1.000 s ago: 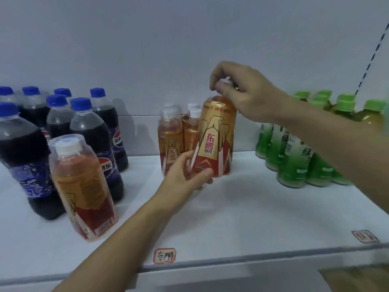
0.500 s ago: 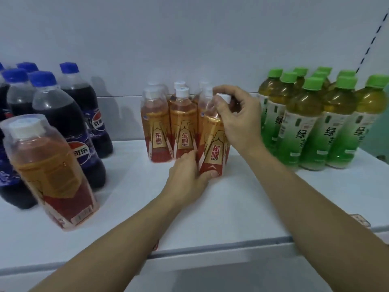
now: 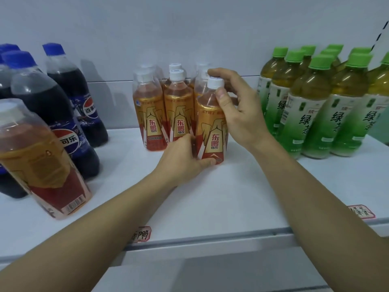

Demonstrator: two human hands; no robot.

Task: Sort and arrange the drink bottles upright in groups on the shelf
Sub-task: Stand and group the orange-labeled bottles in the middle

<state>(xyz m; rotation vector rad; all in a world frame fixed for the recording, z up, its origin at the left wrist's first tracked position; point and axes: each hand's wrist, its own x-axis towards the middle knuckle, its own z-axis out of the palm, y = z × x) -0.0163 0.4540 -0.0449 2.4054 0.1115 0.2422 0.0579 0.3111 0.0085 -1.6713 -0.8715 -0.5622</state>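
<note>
An orange bottle (image 3: 211, 127) now stands upright on the shelf (image 3: 242, 207) at the front of the orange group (image 3: 164, 110) — a second ago it was held aloft. The right hand (image 3: 237, 108) pinches its cap, the left hand (image 3: 183, 159) grips its base. One stray orange (image 3: 42, 161) remains by the colas (image 3: 52, 106) — likely next.

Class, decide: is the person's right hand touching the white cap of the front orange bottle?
Touching. The head view shows the right hand with fingers curled over the white cap of the front orange bottle.
</note>
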